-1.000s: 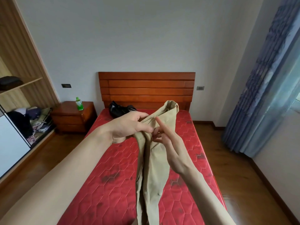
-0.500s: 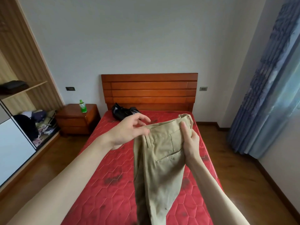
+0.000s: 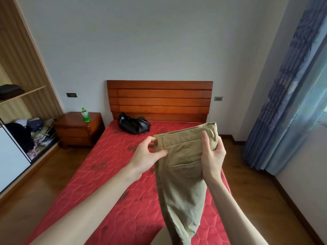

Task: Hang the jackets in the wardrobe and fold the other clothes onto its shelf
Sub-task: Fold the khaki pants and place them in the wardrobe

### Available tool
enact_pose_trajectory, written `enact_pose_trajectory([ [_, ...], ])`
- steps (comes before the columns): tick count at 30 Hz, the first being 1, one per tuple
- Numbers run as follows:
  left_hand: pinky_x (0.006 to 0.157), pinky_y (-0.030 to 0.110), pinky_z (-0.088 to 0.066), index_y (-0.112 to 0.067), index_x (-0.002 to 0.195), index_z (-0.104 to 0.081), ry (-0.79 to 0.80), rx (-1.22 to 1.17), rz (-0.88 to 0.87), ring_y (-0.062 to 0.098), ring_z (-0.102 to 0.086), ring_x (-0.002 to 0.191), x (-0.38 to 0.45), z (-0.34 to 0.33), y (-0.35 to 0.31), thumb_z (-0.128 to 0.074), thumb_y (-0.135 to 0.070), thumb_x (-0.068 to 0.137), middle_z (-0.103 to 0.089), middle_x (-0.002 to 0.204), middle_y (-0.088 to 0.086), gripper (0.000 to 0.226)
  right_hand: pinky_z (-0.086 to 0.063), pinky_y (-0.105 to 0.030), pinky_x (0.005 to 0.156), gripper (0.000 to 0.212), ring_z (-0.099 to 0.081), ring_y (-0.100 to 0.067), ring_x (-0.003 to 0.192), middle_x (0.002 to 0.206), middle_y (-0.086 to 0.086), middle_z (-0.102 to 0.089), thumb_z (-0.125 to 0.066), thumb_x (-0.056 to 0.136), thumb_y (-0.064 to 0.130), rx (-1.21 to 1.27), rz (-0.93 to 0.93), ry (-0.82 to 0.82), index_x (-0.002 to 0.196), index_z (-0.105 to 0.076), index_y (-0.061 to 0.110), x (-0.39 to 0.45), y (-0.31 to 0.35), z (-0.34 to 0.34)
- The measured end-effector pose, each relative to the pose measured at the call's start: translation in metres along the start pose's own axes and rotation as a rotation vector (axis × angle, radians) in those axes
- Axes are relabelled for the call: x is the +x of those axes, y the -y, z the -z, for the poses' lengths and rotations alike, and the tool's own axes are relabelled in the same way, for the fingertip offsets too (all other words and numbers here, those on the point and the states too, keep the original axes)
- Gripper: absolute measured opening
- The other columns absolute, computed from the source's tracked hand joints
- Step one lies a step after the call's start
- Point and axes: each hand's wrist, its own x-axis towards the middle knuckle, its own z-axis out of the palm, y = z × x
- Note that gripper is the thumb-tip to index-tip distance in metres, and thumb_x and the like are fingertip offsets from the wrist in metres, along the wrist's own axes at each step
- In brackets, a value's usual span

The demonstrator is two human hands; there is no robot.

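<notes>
Since half a second ago we have spread the khaki trousers (image 3: 182, 167) wider over the bed (image 3: 113, 174) — left hand (image 3: 147, 156) pinching one waistband corner, right hand (image 3: 211, 156) gripping the other — folding barely begun, wardrobe shelf (image 3: 23, 93) holding one dark folded item.

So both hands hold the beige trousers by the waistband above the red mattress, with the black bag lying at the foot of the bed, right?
Not quite. The head view shows the black bag at the head of the bed, against the headboard. The rest holds: left hand and right hand grip the beige trousers above the red mattress.
</notes>
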Motion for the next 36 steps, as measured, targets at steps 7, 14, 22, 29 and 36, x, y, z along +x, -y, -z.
enact_pose_trajectory([
  [7,0.064,0.038,-0.051,-0.011,0.095,-0.064,-0.033,0.172,-0.230,0.025,-0.059,0.067,0.010,-0.008,-0.008,-0.066,-0.002,0.091,-0.067,0.087,0.010,0.010,-0.059,-0.024,0.076,0.030,-0.073,-0.018,0.096,0.104,-0.006,-0.073,-0.077,0.093,0.034,-0.131,-0.039,0.189,0.111,-0.063,0.014,0.023,0.003,0.022],
  [14,0.054,0.019,-0.034,-0.012,0.099,-0.057,-0.044,0.199,-0.345,0.005,-0.039,0.050,0.029,-0.006,-0.011,-0.059,0.001,0.094,-0.049,0.076,0.003,0.014,-0.059,-0.039,0.097,0.029,-0.074,-0.028,0.109,0.112,-0.011,-0.078,-0.083,0.087,0.018,-0.287,-0.183,0.696,0.114,-0.077,0.008,0.068,0.028,0.052],
  [22,0.094,0.036,-0.055,-0.034,0.113,-0.069,0.254,0.369,-0.298,0.001,-0.067,0.097,0.063,0.031,0.013,-0.083,-0.016,0.086,-0.072,0.105,-0.015,0.036,-0.060,-0.046,0.095,0.022,-0.077,-0.025,0.101,0.105,-0.007,-0.080,-0.081,0.089,0.020,-0.390,-0.102,0.644,0.107,-0.080,0.007,0.064,0.006,0.028],
  [29,0.068,0.027,-0.050,-0.014,0.092,-0.071,0.753,0.484,-0.061,0.005,-0.061,0.068,0.064,0.035,0.060,-0.080,-0.017,0.088,-0.068,0.075,-0.005,0.011,-0.029,-0.030,0.052,0.046,-0.037,-0.018,0.059,0.063,0.000,-0.045,-0.085,0.082,0.044,-0.992,-0.393,1.225,0.063,-0.054,0.016,0.062,-0.030,0.033],
  [36,0.063,0.034,-0.042,-0.028,0.070,-0.069,0.685,0.763,-0.013,0.013,-0.049,0.062,0.103,0.032,0.092,-0.076,-0.018,0.089,-0.058,0.066,-0.008,0.022,-0.037,-0.020,0.051,0.040,-0.046,-0.001,0.045,0.050,0.017,-0.052,-0.078,0.091,0.023,-1.097,-0.301,1.278,0.055,-0.062,0.030,0.073,-0.076,-0.009],
])
